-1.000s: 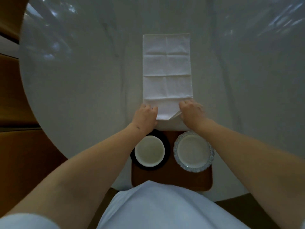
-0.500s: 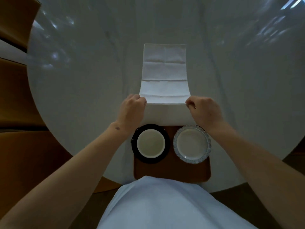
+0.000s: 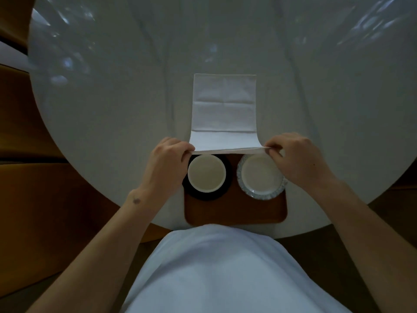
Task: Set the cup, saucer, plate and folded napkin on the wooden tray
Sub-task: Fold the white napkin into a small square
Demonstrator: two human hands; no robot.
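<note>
Both hands are working the long white creased paper napkin (image 3: 223,114) at the centre of the frame: the left hand (image 3: 168,162) is pinching its near left corner between thumb and fingertips, and the right hand (image 3: 295,159) is pinching the near right corner the same way, so the near edge is lifting off the table while the far part is lying flat. This napkin looks feather-light, thin and floppy, sagging between the two grips and already bearing fold lines, so it should be creasing readily along them; taking it by the two corners, as here, is the sensible hold, since a single pinch would probably let it droop and twist. It is not yet on the brown rounded wooden tray (image 3: 234,211), which is sitting below centre at the table's near edge. On that tray, the pale round cup (image 3: 206,172) is standing on the black round saucer (image 3: 225,190) at the left, and the white plate with a blue patterned rim (image 3: 261,177) is resting at the right; these look hard and breakable, and the lifted napkin edge is hanging just above their far rims, so a careless sweep could nudge them. The big round grey-white marbled table (image 3: 101,109) is looking smooth and glossy, catching window-like reflections at upper left and upper right. Brown wooden flooring (image 3: 27,199) is showing at the left edge, in dim light.
</note>
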